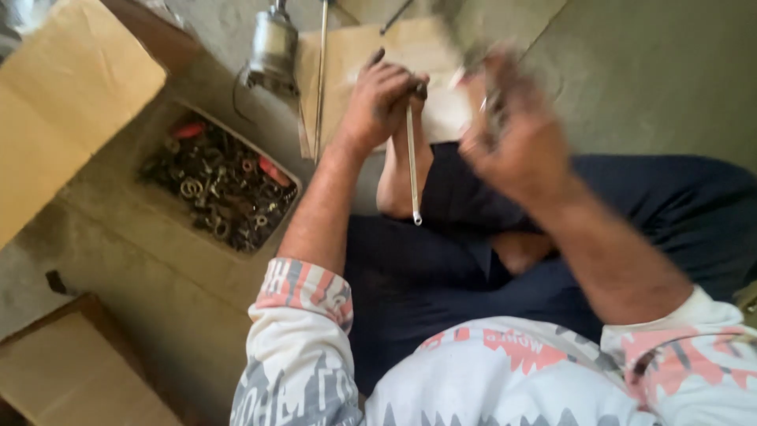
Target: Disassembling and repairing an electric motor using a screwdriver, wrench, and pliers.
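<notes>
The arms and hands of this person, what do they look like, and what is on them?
Both arms wear pushed-up white sleeves with pink, red and grey printed patterns; forearms are bare. The left sleeve has a striped cuff. The left hand is bare, gloveless and smudged with dark grime. The right hand is blurred, also gloveless.

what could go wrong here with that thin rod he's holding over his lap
1. The left hand grips the thin metal rod only at its top; the free end hangs near the bare foot and could poke it.
2. The right hand is blurred with motion, so whatever small part it holds might slip.
3. The open box of metal parts sits near the left arm and could be knocked.
</notes>
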